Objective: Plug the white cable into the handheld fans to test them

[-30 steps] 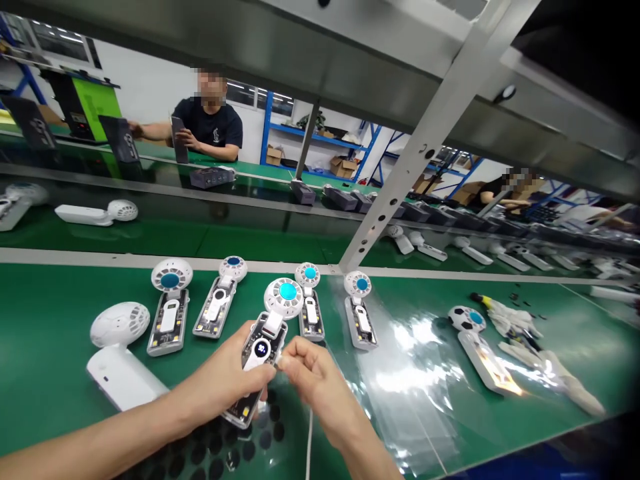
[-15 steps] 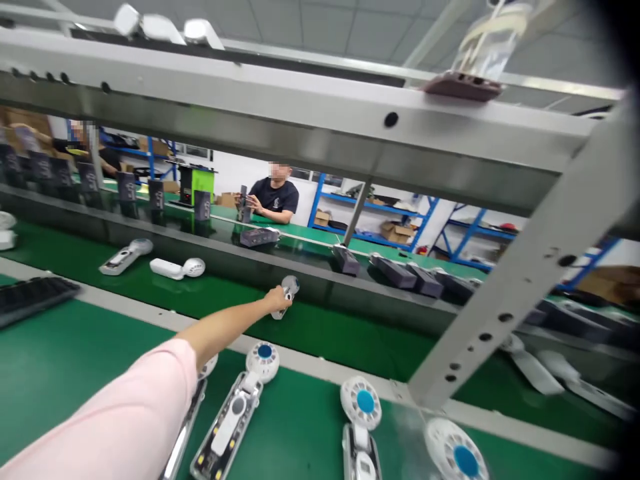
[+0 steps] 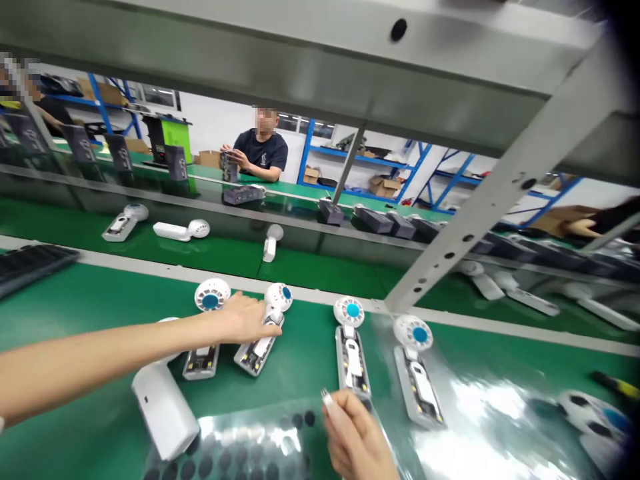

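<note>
A fan (image 3: 261, 345) on the worktop (image 3: 303, 353) is partly covered by the left hand (image 3: 245, 320), part-spread, its grip unclear; a plug (image 3: 327, 399) is pinched by the right hand (image 3: 354, 435)

The left grip (image 3: 245, 320) has released a white fan (image 3: 271, 248) onto the green strip (image 3: 320, 263) and drawn back to a clear-fronted fan (image 3: 255, 357). The right grip (image 3: 357, 433), back in view, pinches a bare plug (image 3: 325, 395).
</note>
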The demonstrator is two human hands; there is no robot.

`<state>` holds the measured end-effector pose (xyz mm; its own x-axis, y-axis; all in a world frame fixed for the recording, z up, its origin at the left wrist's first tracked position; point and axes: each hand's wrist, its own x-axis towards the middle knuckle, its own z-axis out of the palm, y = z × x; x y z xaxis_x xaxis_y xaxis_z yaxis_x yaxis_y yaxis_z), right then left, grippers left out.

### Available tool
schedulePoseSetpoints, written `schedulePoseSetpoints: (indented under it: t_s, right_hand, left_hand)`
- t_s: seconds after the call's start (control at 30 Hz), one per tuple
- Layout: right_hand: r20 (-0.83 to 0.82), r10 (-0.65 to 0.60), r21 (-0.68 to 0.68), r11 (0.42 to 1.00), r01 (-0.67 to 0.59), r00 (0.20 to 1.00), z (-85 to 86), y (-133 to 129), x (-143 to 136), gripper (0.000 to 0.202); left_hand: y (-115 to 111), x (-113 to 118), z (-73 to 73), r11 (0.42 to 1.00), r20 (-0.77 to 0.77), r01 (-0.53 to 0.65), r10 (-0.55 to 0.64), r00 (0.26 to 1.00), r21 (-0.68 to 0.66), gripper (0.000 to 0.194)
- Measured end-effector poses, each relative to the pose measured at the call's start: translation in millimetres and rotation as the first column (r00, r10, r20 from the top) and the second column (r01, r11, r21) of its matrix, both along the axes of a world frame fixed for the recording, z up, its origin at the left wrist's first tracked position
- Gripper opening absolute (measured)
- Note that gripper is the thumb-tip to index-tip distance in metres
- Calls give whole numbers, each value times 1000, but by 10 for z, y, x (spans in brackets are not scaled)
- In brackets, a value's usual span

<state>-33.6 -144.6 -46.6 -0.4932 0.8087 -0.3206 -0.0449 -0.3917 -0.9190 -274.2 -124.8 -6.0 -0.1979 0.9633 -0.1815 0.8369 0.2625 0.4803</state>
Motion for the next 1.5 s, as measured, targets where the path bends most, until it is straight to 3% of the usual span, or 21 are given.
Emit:
schedulePoseSetpoints:
  t_s: [0.13, 0.27, 0.4, 0.53, 0.73, 0.93, 1.33, 1.5]
  right_hand:
    - [20, -43, 130, 991, 40, 999, 176, -26, -150, 46]
    - [31, -86, 212, 974, 78, 996, 262, 21, -261, 35]
    - [39, -82, 262, 962, 69, 996, 347, 69, -374, 26]
    - [73, -52, 281, 959, 30, 996, 417, 63, -416, 22]
    - [137, -25, 290, 957, -16, 990, 504, 38, -373, 17]
    - [212, 55, 286, 951, -115, 976, 624, 66, -329, 18]
    - [166, 196, 233, 944, -232, 966, 627, 242, -256, 18]
    - [228, 110, 291, 941, -175, 968, 548, 240, -250, 19]
  left_hand:
    - [14, 178, -91, 998, 347, -65, 56, 936, 12, 43]
    - [-204, 346, 48, 997, 687, -74, 38, 725, 24, 47]
    - [-425, 458, 186, 996, 835, -90, 53, 548, -5, 45]
    - [-480, 504, 209, 991, 869, -134, 74, 488, -9, 43]
    - [-482, 518, 208, 989, 858, -138, 29, 512, 49, 40]
    - [-493, 534, 147, 974, 727, -124, -53, 684, 188, 43]
    - [-410, 584, 67, 972, 652, -77, -89, 753, 222, 46]
    - [-355, 589, 50, 982, 629, -87, -39, 777, 168, 51]
